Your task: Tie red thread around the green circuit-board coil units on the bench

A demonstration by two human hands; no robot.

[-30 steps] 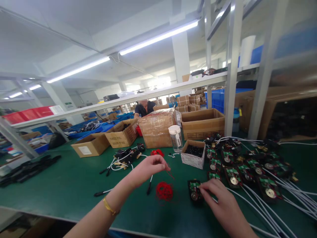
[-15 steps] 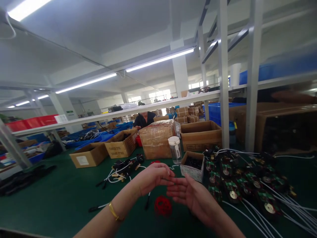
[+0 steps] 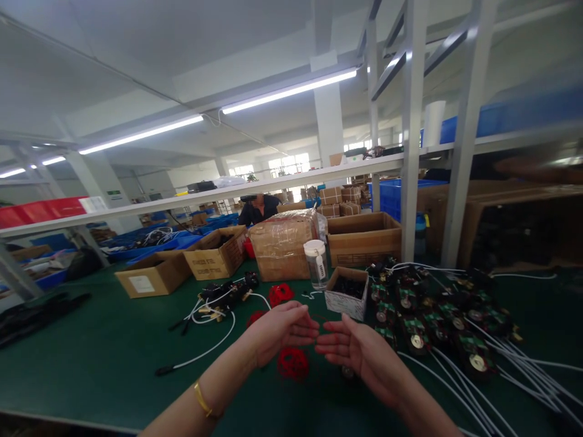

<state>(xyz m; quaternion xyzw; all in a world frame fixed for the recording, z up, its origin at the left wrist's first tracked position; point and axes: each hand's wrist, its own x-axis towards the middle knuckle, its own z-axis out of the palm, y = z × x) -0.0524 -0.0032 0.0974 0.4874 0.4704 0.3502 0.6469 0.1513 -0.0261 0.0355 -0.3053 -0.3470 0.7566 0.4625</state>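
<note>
My left hand (image 3: 290, 331) and my right hand (image 3: 353, 349) hover over the green table, palms turned toward each other and fingertips a small gap apart. Both have their fingers stretched out, and I see nothing gripped in either. A faint thin red line shows near the fingertips; I cannot tell whether it touches them. Below and between the hands lies a bundle of red wire (image 3: 293, 363). Another red wire bundle (image 3: 281, 294) sits farther back, and a third is partly hidden behind my left wrist. A dark round part (image 3: 348, 372) peeks out under my right hand.
Circuit-board assemblies (image 3: 416, 340) with white cables crowd the right side. Behind the hands stand a small box of black parts (image 3: 347, 291), a clear lidded bottle (image 3: 316, 264) and cardboard boxes (image 3: 285, 246). Black-and-brass parts (image 3: 218, 300) lie left. A person (image 3: 259, 209) is across the table.
My fingertips, touching or overlapping before, are now slightly apart, and the left fingers have straightened. The view has shifted a little, showing more of the red wire bundles.
</note>
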